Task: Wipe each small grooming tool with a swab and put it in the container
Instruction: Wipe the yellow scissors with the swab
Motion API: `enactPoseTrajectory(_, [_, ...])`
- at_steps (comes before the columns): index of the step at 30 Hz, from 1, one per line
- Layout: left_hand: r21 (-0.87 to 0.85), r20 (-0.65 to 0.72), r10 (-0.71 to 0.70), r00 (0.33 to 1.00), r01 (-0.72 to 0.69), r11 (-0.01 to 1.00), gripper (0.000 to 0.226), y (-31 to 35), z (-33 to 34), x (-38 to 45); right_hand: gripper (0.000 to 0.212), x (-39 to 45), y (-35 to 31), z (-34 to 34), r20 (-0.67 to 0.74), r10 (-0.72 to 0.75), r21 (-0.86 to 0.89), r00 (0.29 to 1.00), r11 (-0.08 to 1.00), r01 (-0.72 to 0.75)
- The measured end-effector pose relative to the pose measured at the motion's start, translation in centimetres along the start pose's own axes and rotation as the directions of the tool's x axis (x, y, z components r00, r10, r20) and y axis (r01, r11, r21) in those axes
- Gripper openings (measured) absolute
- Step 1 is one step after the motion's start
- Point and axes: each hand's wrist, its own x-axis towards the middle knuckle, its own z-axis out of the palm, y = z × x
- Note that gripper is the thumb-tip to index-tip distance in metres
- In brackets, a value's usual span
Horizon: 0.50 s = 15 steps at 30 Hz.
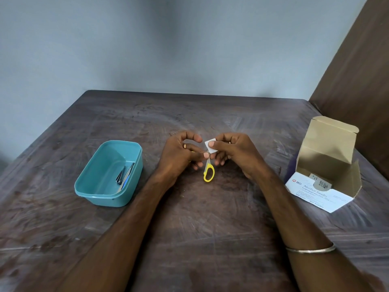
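Note:
Small scissors with yellow handles (208,173) hang between my hands above the middle of the table. My left hand (181,157) grips them near the pivot, one handle loop dangling below. My right hand (231,153) pinches a white swab (211,146) folded over the blades, which are hidden under it. A teal plastic container (134,192) stands to the left; inside it lie a metal nail clipper (120,177) and a slim metal tool with a blue part (127,177).
An opened white and cardboard box of alcohol swabs (322,184) stands at the right of the dark wooden table (210,218), its lid flap raised. A brown panel (362,60) rises at the far right, a grey wall behind.

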Motion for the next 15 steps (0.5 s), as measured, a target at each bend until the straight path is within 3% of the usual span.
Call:
enactPoseTrajectory(5, [0.092,-0.01,0.051,0.999,-0.05,0.995,0.025,-0.1,0.0,0.0,0.011,-0.1,-0.4,0.3,-0.039,0.034,0.062,0.999,0.998,-0.032])
enactPoseTrajectory(9, [0.247,0.032,0.167,0.985,-0.17,0.954,0.02,-0.3,0.1,0.1,0.01,0.0,-0.5,0.0,-0.082,0.132,0.157,0.988,0.98,-0.118])
enactPoseTrajectory(11, [0.413,0.085,0.318,0.944,-0.324,0.851,0.025,-0.6,-0.1,0.3,0.01,0.0,-0.5,-0.2,-0.085,0.17,0.199,0.982,0.968,-0.15])
enactPoseTrajectory(15, [0.666,0.234,0.559,0.795,-0.55,0.504,0.026,-1.1,-0.1,0.2,0.012,-0.2,-0.8,-0.2,-0.034,0.239,0.251,0.97,0.942,-0.223])
